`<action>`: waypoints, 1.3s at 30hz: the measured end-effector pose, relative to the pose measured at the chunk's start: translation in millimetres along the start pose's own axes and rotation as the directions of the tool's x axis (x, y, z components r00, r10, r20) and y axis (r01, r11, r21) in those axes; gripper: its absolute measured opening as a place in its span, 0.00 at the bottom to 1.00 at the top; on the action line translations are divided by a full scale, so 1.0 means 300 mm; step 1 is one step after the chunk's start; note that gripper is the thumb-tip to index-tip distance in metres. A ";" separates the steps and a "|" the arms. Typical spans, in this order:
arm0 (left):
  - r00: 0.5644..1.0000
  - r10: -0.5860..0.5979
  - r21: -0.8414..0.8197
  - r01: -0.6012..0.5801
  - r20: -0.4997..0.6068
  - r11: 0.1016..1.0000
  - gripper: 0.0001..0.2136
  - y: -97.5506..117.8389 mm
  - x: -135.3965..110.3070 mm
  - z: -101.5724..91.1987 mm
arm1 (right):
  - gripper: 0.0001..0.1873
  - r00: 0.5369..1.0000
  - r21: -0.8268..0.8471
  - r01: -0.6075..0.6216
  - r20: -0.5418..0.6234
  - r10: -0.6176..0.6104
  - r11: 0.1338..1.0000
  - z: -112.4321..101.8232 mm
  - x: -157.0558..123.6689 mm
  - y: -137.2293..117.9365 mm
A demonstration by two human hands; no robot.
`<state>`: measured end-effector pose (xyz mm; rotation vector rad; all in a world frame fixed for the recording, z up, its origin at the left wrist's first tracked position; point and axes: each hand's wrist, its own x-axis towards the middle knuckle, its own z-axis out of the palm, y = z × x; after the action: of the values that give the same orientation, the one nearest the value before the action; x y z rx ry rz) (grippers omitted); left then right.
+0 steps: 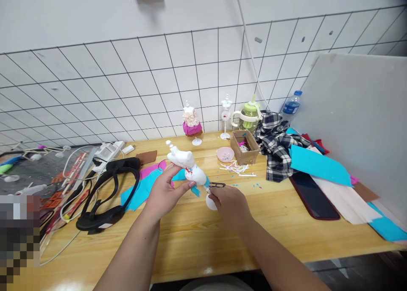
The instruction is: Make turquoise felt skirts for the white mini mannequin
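Observation:
My left hand (165,191) is closed round a small white mannequin doll form (186,164), held tilted above the wooden table (197,236), with a scrap of blue felt (195,190) at its lower end. My right hand (230,204) is closed on small black thread snips (218,184), whose tips point at the form's lower end. A round white base disc (210,202) lies on the table under my right fingers.
Blue and pink felt pieces (141,187) and a black headset strap (108,198) lie to the left. Behind stand a dressed mini mannequin (191,122), a bare one (226,113), a cardboard box (244,146), a pink dish (225,154), a plaid cloth (276,142), bottles. A phone (313,195) and felt sheets (318,164) lie right.

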<state>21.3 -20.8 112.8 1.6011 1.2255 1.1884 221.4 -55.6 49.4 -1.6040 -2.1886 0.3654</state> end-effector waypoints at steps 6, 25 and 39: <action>0.996 -0.068 0.043 0.071 -0.064 0.997 0.28 -0.027 -0.010 0.010 | 0.13 0.996 0.203 -0.086 0.023 0.083 0.975 -0.009 0.052 0.052; 0.992 -0.115 0.181 0.124 -0.056 0.976 0.16 -0.391 -0.101 0.085 | 0.19 0.986 0.618 -0.147 0.029 0.165 0.772 0.018 0.150 0.218; 0.961 -0.277 -0.363 0.256 -0.005 0.896 0.26 -0.229 0.098 -0.012 | 0.12 0.936 0.493 0.027 0.293 -0.195 0.870 0.043 0.157 0.068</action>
<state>4.0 23.9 55.4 1.0971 1.1411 1.2036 220.4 -4.2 36.8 -1.1929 -2.1715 1.1261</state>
